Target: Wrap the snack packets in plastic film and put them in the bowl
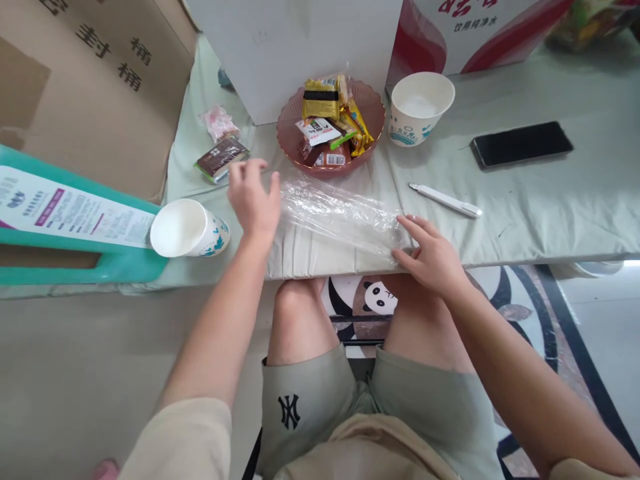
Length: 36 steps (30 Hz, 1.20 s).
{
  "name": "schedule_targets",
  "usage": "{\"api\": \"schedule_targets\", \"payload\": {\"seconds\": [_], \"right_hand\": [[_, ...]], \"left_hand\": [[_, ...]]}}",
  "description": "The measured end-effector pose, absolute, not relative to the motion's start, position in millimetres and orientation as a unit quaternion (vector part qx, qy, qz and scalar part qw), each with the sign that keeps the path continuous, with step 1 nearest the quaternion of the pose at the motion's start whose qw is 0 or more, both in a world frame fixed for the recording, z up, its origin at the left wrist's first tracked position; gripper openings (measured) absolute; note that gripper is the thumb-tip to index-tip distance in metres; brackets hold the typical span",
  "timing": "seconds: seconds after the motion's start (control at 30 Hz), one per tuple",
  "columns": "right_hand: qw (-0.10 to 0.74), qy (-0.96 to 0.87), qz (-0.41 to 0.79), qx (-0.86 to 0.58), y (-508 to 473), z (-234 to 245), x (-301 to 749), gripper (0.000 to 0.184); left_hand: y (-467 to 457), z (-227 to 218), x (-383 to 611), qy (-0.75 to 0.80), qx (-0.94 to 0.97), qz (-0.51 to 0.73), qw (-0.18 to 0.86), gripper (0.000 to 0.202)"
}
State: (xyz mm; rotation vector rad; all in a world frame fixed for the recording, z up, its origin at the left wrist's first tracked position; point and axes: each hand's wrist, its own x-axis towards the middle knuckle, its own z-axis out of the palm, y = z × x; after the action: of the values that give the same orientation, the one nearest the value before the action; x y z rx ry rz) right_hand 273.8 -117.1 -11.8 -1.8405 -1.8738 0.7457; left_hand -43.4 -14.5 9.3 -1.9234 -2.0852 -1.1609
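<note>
A clear plastic bag (345, 217) lies stretched out flat along the front of the cloth-covered table. At its right end, my right hand (425, 253) touches the film with fingers spread. My left hand (255, 197) hovers by the bag's left end, fingers apart and slightly bent, with nothing in it. Just beyond that hand lie a brown wrapped snack (223, 159) and a pink-and-white wrapped snack (220, 123). Behind the bag stands a pink ribbed bowl (290, 137) heaped with several packaged snacks (323, 103).
A paper cup (180, 228) tilts at the left near a green-edged carton (125, 263). Another paper cup (420, 110) stands right of the bowl. A white pen (445, 200) and black phone (523, 145) lie at the right. Boxes (320, 47) line the back; a cardboard box (100, 87) stands left.
</note>
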Motion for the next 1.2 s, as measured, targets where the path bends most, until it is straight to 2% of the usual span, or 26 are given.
{"api": "schedule_targets", "payload": {"seconds": [0.07,0.1,0.17,0.27,0.43,0.53,0.63,0.7,0.77,0.87,0.93,1.1,1.13,1.2], "right_hand": [[0.202,-0.678,0.257,-0.658,-117.3,-14.1,273.9,0.059],[0.201,-0.681,0.250,-0.658,-117.1,-15.5,273.9,0.058],[0.203,-0.686,0.237,-0.658,-116.4,-18.7,273.6,0.058],[0.206,-0.687,0.233,-0.657,-116.0,-21.2,273.3,0.057],[0.194,-0.699,0.248,-0.642,-126.5,-5.9,284.5,0.057],[0.208,-0.748,0.171,-0.607,-139.6,4.2,296.5,0.051],[0.183,-0.855,0.104,-0.473,-151.3,-2.3,299.2,0.053],[0.149,-0.899,0.078,-0.404,-156.7,-14.9,293.0,0.055],[0.150,-0.909,0.057,-0.385,-160.0,-27.9,283.4,0.043],[0.210,-0.896,0.071,-0.385,-162.8,-37.4,270.6,0.018],[0.254,-0.876,0.121,-0.392,-164.0,-34.6,265.7,0.017],[0.340,-0.788,0.278,-0.432,-163.2,-10.5,256.7,0.009],[0.352,-0.766,0.303,-0.445,-162.5,-5.7,255.1,0.008],[0.372,-0.733,0.344,-0.454,-161.2,1.5,254.2,0.008]], "left_hand": [[-40.4,19.9,-30.6,-0.663,-0.619,-0.417,0.071,0.003],[-53.7,23.2,-20.9,-0.643,-0.643,-0.411,0.066,0.005],[-74.2,25.7,1.9,-0.595,-0.730,-0.335,-0.005,0.009],[-79.7,20.7,28.7,-0.598,-0.773,-0.202,-0.071,0.024],[-60.5,10.8,23.9,-0.639,-0.757,-0.056,-0.128,0.054],[-61.7,11.7,12.5,-0.617,-0.769,-0.011,-0.168,0.063],[-66.8,14.6,6.4,-0.569,-0.797,0.025,-0.200,0.069],[-68.2,14.9,2.6,-0.529,-0.822,0.021,-0.211,0.070],[-70.2,13.9,-3.8,-0.502,-0.840,-0.036,-0.202,0.067],[-84.5,13.6,-18.0,-0.501,-0.829,-0.195,-0.152,0.061],[-104.3,14.9,-26.2,-0.481,-0.828,-0.252,-0.136,0.059],[-148.4,12.0,-21.0,-0.393,-0.898,-0.091,-0.173,0.074],[-149.9,9.4,-16.7,-0.399,-0.895,-0.094,-0.177,0.068],[-145.8,4.1,-8.6,-0.408,-0.876,-0.156,-0.206,0.044]]}}
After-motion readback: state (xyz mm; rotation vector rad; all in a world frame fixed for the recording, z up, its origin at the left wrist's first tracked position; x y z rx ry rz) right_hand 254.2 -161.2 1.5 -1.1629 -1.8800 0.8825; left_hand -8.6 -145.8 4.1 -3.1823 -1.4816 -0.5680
